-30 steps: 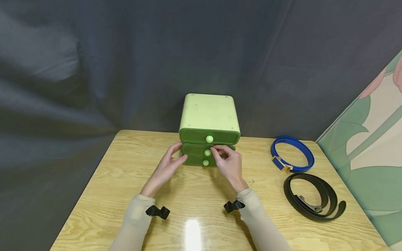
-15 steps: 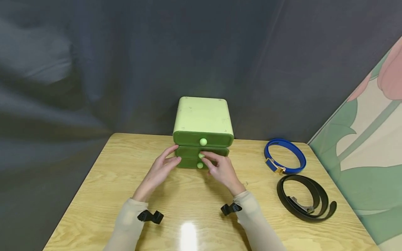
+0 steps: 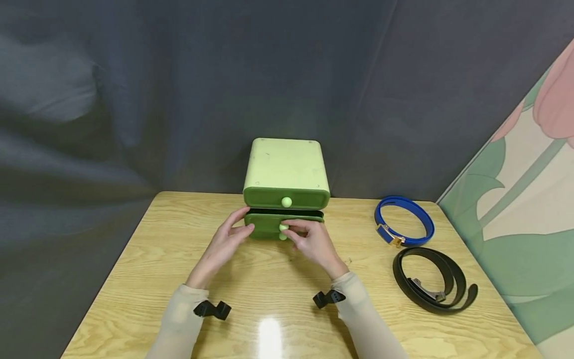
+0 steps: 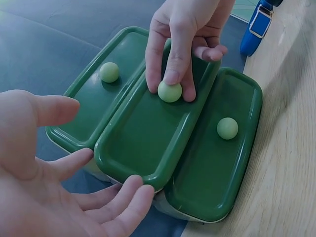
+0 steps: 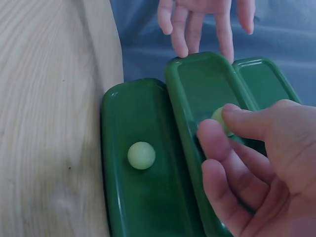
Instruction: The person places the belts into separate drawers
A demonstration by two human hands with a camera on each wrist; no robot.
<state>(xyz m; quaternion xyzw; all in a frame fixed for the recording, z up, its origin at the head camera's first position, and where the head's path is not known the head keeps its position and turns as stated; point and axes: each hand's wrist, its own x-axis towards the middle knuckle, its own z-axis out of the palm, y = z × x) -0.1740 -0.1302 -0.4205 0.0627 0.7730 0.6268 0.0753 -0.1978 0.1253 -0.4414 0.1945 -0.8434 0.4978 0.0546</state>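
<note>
A small cabinet with a pale green top and three dark green drawers stands at the back of the table. The middle drawer juts out past the others, a dark gap showing above its front. My right hand pinches that drawer's round pale knob between thumb and fingers. At the cabinet's left side is my left hand, fingers extended, with fingertips right at the middle drawer's left end. The top drawer and bottom drawer are closed.
To the right on the wooden table lie a coiled blue belt with a gold buckle and a coiled black belt with a silver buckle. A dark curtain hangs right behind the cabinet.
My right hand has taken hold of the middle knob, and the middle drawer has come forward out of the cabinet. My left hand keeps its place at the left side.
</note>
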